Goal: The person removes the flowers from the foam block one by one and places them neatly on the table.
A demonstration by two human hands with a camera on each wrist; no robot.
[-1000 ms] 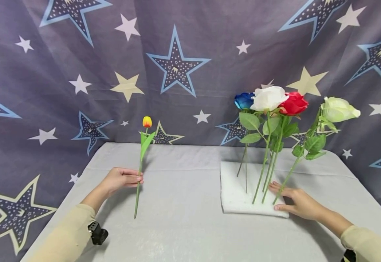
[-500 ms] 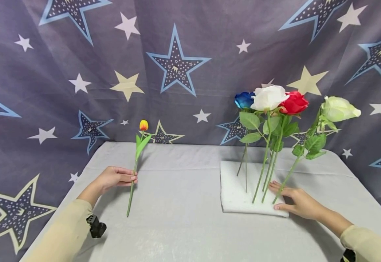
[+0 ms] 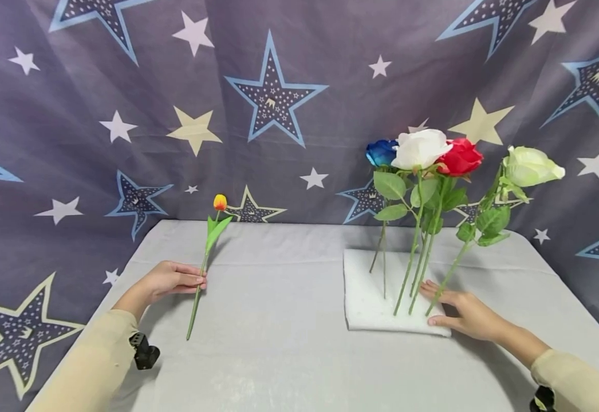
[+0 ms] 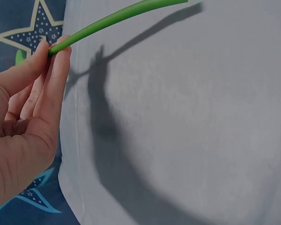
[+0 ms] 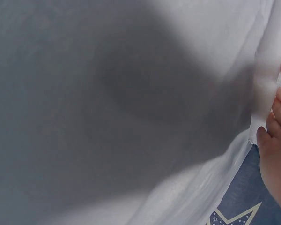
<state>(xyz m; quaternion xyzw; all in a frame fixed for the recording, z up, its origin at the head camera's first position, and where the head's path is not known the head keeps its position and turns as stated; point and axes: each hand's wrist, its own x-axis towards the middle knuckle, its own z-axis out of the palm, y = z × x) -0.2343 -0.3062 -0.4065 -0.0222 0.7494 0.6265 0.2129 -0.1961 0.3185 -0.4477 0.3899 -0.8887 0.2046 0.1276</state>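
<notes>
My left hand (image 3: 172, 280) pinches an artificial tulip (image 3: 198, 292) by its green stem, between thumb and fingers. Its small yellow-orange bloom points up and away, and the stem's lower end slants over the table. In the left wrist view the stem (image 4: 114, 18) runs out past the fingertips. On the right, my right hand (image 3: 467, 312) rests at the right edge of a white foam pad (image 3: 366, 309), fingers spread and fairly straight. Standing in the pad are a blue rose (image 3: 381, 153), a white rose (image 3: 421, 149), a red rose (image 3: 460, 157) and a pale green rose (image 3: 532, 166), which leans right.
A light grey cloth covers the table (image 3: 274, 320). Behind it hangs a dark curtain (image 3: 299, 51) printed with stars. The leafy rose stems rise tall above the pad, close to my right hand.
My left hand has moved left with the tulip, which now tilts more to the right and sits slightly lower at the bloom. The right hand stays at the pad; the head view has shifted slightly.
</notes>
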